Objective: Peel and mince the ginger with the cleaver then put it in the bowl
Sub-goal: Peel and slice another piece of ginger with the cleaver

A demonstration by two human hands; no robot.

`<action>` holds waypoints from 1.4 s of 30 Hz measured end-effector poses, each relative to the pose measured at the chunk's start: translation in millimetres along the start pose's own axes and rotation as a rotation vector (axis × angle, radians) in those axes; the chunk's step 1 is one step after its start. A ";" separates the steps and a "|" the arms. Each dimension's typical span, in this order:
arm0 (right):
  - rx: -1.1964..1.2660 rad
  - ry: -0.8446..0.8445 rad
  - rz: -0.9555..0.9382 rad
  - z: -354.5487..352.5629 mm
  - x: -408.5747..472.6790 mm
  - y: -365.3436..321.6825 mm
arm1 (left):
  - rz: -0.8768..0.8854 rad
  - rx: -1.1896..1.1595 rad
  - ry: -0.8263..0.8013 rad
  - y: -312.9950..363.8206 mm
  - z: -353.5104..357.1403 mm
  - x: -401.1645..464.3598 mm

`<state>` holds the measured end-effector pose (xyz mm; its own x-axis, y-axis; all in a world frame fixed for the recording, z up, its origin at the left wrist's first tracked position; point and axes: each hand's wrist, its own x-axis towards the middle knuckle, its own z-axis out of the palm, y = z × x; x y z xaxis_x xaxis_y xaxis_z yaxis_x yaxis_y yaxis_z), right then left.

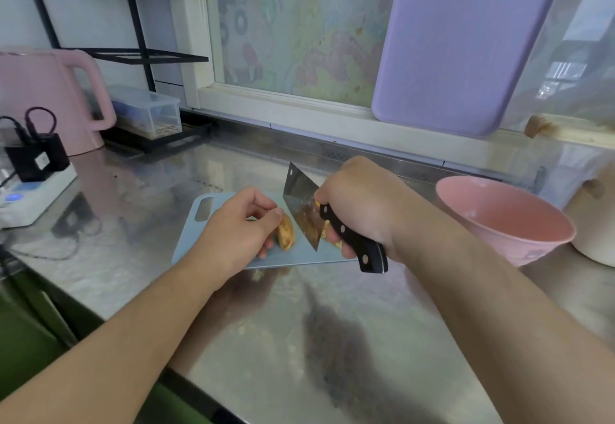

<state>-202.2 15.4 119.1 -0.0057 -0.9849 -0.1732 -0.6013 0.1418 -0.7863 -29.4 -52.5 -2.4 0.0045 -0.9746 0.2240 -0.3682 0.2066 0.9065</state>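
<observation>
A brown piece of ginger [286, 232] lies on a small pale-blue cutting board [299, 253] in the middle of the steel counter. My left hand [240, 227] pinches the ginger from the left and covers part of it. My right hand [357, 202] grips the black riveted handle of the cleaver [303, 212], whose blade is raised and tilted just right of the ginger, its lower corner close to the board. Yellowish bits [327, 225] show under the blade near my right fingers. An empty pink bowl [506, 220] stands to the right of the board.
A pink kettle [50, 97], a black charger on a white power strip [33, 184] and a clear plastic box [146, 110] crowd the left back. A lilac board [459, 40] leans on the window. A cream pot [592, 220] sits behind the bowl. The counter's front edge [100, 318] drops off at left.
</observation>
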 end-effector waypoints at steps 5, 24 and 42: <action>-0.037 -0.012 -0.036 1.8 -1.7 -3.3 | -0.001 0.016 0.003 2.0 0.6 -1.7; -0.309 0.014 -0.166 6.0 -5.7 -5.7 | 0.008 0.044 -0.006 2.5 -0.8 -2.6; 0.048 -0.019 -0.027 12.4 11.6 -0.8 | -0.011 0.053 -0.027 5.8 -3.2 -3.0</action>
<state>-191.9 5.1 110.4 0.0254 -0.9863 -0.1628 -0.5621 0.1206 -0.8182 -28.6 -48.1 3.4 -0.0157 -0.9789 0.2038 -0.4169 0.1917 0.8885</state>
